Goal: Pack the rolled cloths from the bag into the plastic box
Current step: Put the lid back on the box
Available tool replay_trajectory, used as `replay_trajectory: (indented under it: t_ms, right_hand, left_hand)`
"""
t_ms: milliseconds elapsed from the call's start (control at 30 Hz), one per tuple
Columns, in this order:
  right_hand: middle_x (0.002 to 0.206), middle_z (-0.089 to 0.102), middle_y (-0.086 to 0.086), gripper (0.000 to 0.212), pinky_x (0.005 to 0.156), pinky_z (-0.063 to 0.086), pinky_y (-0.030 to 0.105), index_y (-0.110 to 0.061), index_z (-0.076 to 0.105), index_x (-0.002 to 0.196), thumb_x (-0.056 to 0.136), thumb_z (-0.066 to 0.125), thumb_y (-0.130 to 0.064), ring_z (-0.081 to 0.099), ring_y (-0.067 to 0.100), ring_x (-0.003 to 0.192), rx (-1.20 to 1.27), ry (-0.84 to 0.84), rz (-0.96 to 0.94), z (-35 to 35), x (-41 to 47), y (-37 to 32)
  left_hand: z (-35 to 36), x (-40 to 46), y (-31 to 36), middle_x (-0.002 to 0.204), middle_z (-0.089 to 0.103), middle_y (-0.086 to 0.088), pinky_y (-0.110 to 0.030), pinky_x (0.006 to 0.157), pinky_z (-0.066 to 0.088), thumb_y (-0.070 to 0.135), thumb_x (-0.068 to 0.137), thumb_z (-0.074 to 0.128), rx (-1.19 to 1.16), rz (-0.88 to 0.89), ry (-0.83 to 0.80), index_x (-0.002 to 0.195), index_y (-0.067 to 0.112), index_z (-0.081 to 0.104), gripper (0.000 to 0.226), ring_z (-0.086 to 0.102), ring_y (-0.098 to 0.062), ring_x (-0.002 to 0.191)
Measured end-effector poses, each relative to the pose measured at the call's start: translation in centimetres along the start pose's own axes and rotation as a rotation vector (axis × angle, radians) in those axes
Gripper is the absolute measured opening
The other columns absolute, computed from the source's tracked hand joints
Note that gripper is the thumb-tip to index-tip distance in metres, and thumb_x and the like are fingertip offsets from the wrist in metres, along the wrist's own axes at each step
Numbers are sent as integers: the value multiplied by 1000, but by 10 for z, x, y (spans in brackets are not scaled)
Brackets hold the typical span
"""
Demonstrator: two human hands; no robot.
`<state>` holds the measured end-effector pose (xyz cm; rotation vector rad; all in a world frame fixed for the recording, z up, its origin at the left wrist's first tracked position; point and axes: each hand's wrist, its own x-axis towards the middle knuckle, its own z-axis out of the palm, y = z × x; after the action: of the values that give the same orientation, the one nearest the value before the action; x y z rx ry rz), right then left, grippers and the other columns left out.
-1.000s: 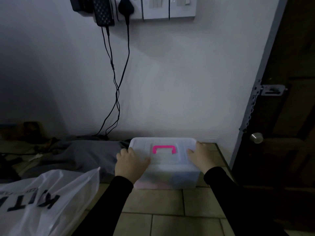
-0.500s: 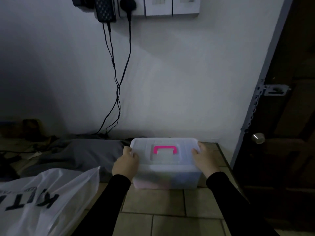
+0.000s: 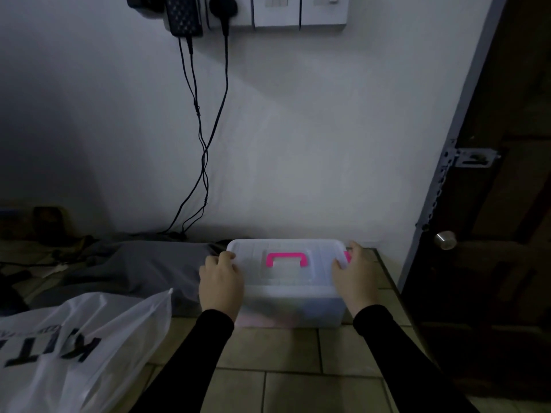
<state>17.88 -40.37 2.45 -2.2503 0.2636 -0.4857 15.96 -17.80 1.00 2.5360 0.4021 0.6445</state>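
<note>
Both hands moved off the lid top to the ends: left hand (image 3: 220, 281) and right hand (image 3: 354, 278) curl over plastic box (image 3: 286, 305) side clips. Lid on, likely latching shut; packing looks finished.

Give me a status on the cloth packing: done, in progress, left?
Done, apparently: the plastic box has its lid on, and faint pink and blue shapes show through its front wall, probably cloths. In hand: the left hand and right hand grip the lid's two ends, the right by a pink side latch. Left: latching, probably. The bag lies beside; its contents cannot be seen.
</note>
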Motion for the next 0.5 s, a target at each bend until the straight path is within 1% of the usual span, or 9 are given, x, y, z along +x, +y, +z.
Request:
replay_trajectory:
  t_ms: [67,133,167,233,267,333,400,433,500]
  right_hand:
    - [120,61,21,41,85,45,31,-1,51,128,91,57,-18,58,34,109,-90,-37,-7,-3,-4,-3]
    - [130,53,24,51,93,42,34,2,45,133,93,51,-29,51,35,118,-243,-81,-44,1,-16,-5]
    - [141,44,24,60,102,37,38,3,38,139,94,46,-36,43,36,127,-354,-103,-62,5,-24,-7]
    - [156,19,21,73,115,20,47,0,22,148,96,30,-50,19,35,143,-517,-140,-72,13,-43,-8]
    - [159,11,19,77,117,12,48,-2,15,150,96,25,-55,9,34,146,-537,-147,-75,14,-49,-6]
    - [160,3,16,82,118,3,46,-3,7,151,94,22,-60,1,30,148,-494,-153,-80,11,-55,0]
    - [160,5,15,85,119,4,42,-2,5,151,93,29,-60,3,28,148,-405,-124,-83,6,-55,5]
    - [160,9,14,86,119,7,42,-2,7,151,92,34,-59,8,28,148,-372,-88,-81,5,-54,7]
    - [159,15,15,84,118,10,45,-2,11,150,92,37,-56,14,28,147,-381,-31,-72,6,-49,9]
  left_hand:
    - [3,-2,-1,102,61,-24,-47,78,43,16,90,52,3,45,17,106,2,64,24,54,-42,90]
    - [8,-12,-3,103,61,-24,-47,78,46,34,88,42,10,114,48,100,1,64,42,56,-41,90]
    - [9,-19,-1,115,57,-22,-46,85,45,45,86,32,-1,105,28,109,3,62,57,53,-41,100]
    - [7,-28,3,138,42,-15,-43,101,37,55,81,15,-6,11,-56,133,11,49,76,42,-36,123]
    - [8,-29,2,143,37,-14,-41,105,33,57,79,11,-21,-10,-70,139,13,44,81,37,-34,129]
    - [6,-34,1,148,30,-14,-41,108,29,66,77,8,-7,29,-109,141,16,39,87,30,-32,134]
    - [6,-38,-3,152,22,-13,-42,107,30,81,72,13,18,123,-195,135,26,39,88,22,-32,136]
    - [6,-40,-5,153,18,-9,-43,106,32,86,68,23,-1,141,-230,131,31,39,85,20,-31,135]
    - [6,-40,-4,154,13,-7,-45,105,35,88,62,36,-9,169,-250,128,34,40,85,20,-33,134]
